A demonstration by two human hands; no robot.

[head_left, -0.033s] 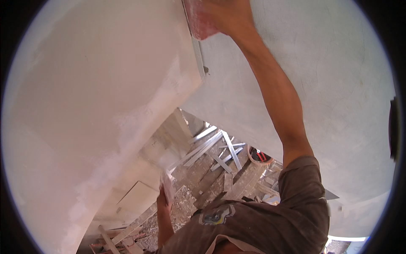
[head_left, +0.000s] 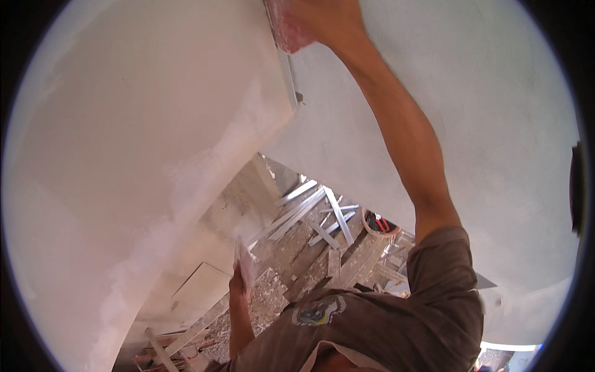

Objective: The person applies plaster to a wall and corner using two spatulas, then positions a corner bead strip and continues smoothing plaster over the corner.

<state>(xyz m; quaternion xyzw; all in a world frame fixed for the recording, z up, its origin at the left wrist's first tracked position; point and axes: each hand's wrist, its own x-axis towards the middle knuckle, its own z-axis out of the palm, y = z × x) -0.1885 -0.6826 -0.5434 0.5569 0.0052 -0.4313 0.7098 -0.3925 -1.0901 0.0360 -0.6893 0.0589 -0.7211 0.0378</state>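
Observation:
My right arm reaches up to the top of the view, where my right hand (head_left: 331, 22) is closed on a reddish flat-bladed spreader (head_left: 290, 31). The spreader lies against the edge where the pale panel (head_left: 155, 111) on the left meets the greyish panel (head_left: 496, 136) on the right. A narrow metal strip (head_left: 287, 77) shows along that edge just below it. Lower down, my left hand (head_left: 237, 282) grips a thin, whitish flat plate (head_left: 246, 263), held upright near my body. The fingers of both hands are partly hidden.
Below, the littered floor (head_left: 266, 304) carries several metal profiles (head_left: 338, 214) and wooden boards (head_left: 365, 260). A round bucket (head_left: 379, 224) with something red inside stands beside them. Scrap wood (head_left: 161, 350) lies at the lower left. White patches mark the left panel.
The view has shifted slightly, and my right hand with the spreader appears a little higher and further left. Both hands keep their holds.

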